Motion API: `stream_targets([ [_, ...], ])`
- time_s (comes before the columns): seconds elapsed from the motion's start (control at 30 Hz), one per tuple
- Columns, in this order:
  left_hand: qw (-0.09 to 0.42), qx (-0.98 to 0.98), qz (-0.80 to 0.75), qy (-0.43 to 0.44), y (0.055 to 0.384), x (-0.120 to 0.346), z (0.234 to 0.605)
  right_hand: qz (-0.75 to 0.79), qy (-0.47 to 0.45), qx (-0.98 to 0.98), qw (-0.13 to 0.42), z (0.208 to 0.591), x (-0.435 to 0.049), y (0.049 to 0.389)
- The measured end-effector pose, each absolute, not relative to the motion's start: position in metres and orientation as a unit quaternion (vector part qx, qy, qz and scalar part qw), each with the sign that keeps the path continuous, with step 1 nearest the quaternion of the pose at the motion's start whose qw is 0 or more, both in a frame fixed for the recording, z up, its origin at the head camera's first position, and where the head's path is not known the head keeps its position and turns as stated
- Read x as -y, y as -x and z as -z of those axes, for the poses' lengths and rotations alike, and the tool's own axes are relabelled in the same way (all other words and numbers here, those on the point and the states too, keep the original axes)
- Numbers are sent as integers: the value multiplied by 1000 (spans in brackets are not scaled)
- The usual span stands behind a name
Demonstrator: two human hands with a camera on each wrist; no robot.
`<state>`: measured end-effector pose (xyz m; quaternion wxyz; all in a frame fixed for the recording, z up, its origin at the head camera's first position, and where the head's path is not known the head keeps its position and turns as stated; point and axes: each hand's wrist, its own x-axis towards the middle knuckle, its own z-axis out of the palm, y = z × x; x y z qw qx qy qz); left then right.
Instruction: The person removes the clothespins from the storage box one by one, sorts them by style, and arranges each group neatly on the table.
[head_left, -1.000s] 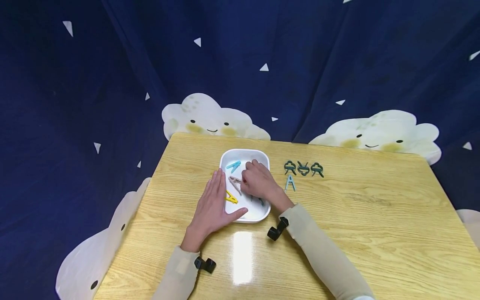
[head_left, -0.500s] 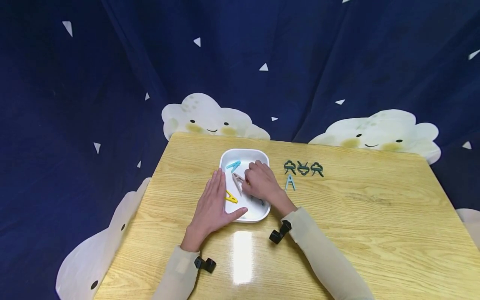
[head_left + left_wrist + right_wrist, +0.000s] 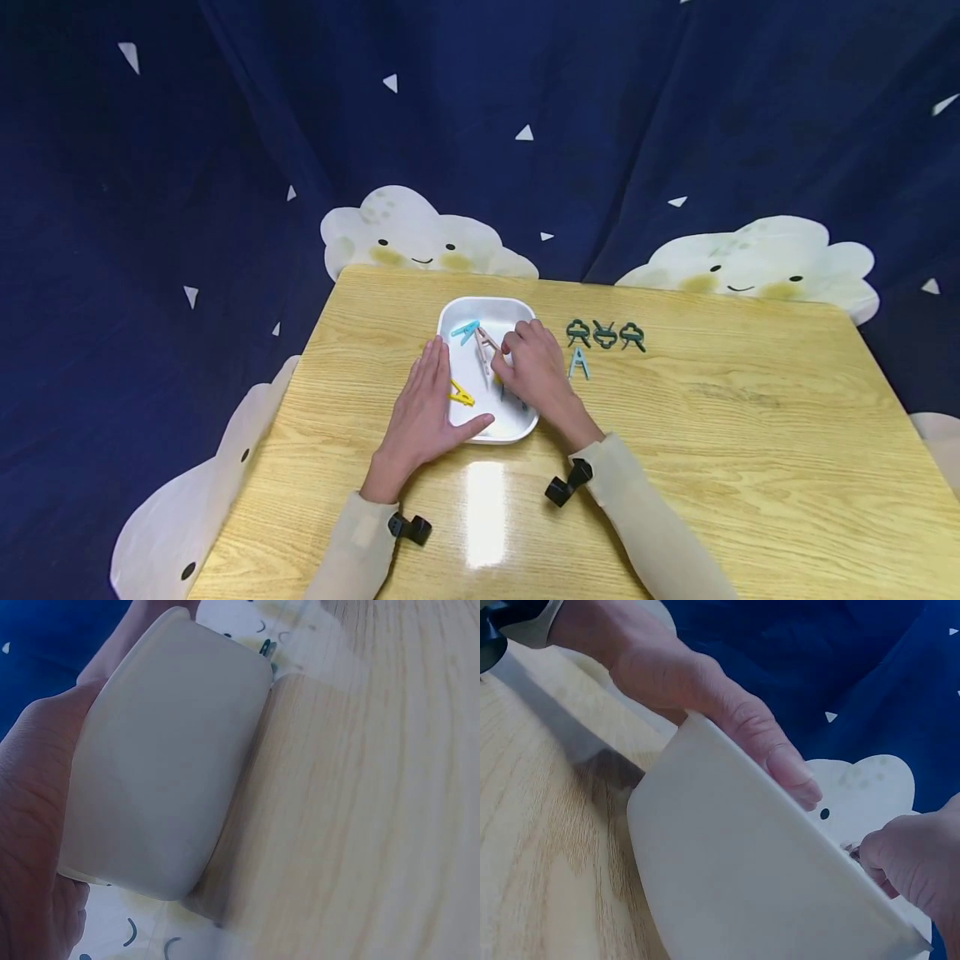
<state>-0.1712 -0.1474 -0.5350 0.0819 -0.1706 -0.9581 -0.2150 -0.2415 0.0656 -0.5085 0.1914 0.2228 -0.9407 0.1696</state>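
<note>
A white tray [image 3: 501, 431] stands on the table with several clothespins in it. My left hand [image 3: 423, 412] rests along its left rim, fingers straight and thumb out over the near left corner. Over the right side of the tray, my right hand [image 3: 534, 367] pinches one leg of a pale pink clothespin [image 3: 482, 354]. The pink one's tip is close to a light blue clothespin [image 3: 466, 331]. A yellow clothespin [image 3: 462, 394] lies beside my left hand. Partly hidden under my right hand are a bit of yellow and some dark pieces. In the left wrist view, the tray's side wall [image 3: 161, 765] hides the contents.
Right of the tray, three dark green clips [image 3: 604, 335] lie in a row on the wooden table [image 3: 750, 433]. Just below the row's left end is a light blue clothespin [image 3: 579, 364]. A dark blue curtain [image 3: 465, 108] with printed clouds hangs behind the table.
My right hand has shifted slightly to the right, and the pink clothespin has turned and moved up and right with it. The left hand has stayed in place.
</note>
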Motion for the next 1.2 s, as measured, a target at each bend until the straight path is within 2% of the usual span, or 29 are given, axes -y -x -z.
stream_targets([
  [0.6, 74, 959, 216, 166, 171, 147, 535, -224, -178, 927, 244, 504, -100, 221],
  [1.0, 66, 960, 219, 162, 172, 148, 536, -250, -168, 897, 325, 502, -130, 217],
  [1.2, 64, 961, 213, 165, 171, 148, 535, -253, -149, 894, 339, 504, -150, 217],
])
